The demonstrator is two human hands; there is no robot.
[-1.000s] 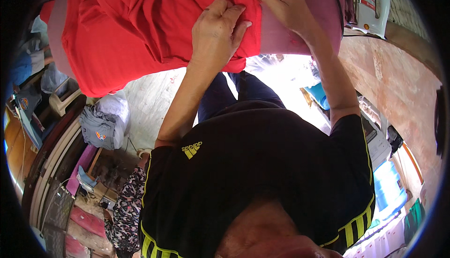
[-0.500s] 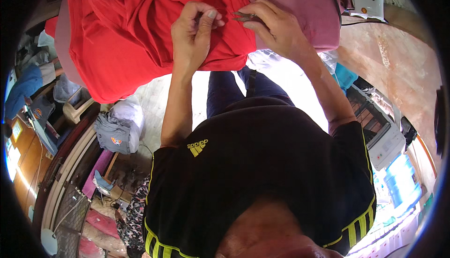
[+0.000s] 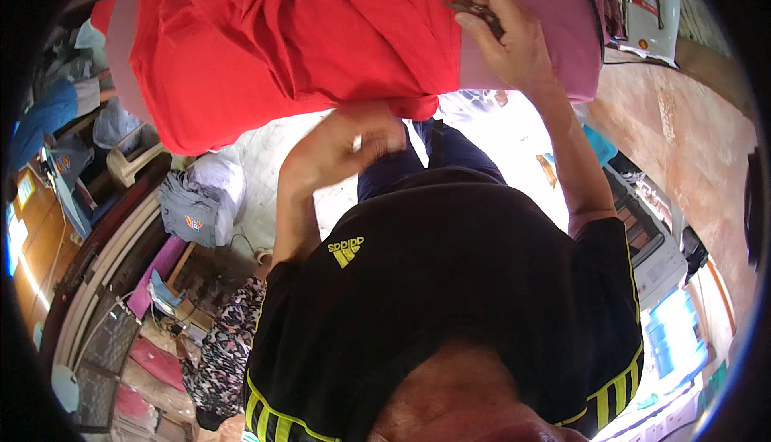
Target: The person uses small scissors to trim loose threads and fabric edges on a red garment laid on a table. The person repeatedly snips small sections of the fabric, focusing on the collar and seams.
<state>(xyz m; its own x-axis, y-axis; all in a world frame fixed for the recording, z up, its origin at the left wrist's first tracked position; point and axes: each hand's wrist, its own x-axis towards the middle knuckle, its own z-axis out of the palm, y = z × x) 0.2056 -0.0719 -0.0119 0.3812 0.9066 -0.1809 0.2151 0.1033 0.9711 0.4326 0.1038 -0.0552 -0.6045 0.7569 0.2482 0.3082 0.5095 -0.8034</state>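
A red cloth garment (image 3: 265, 48) lies in folds over a mauve padded table (image 3: 526, 64), its near edge hanging over the front. My right hand (image 3: 514, 44) is above the table's right part, closed around small dark thread snips (image 3: 480, 13) whose tips point left, at the red cloth's right edge. My left hand (image 3: 345, 149) is down at the cloth's near edge, in front of my dark trousers. Motion smears its fingers, and whether anything is in them does not show.
A white appliance (image 3: 642, 8) stands beyond the table's right end. Grey folded garments (image 3: 190, 205) and a white bag are at the left. Toward the lower right are a grey machine (image 3: 662, 269) and a blue water bottle (image 3: 676, 333). Patterned fabric (image 3: 225, 354) shows at lower left.
My left hand has dropped from above the red cloth to its near edge. My right hand with the snips has moved right and slightly up, apart from the left.
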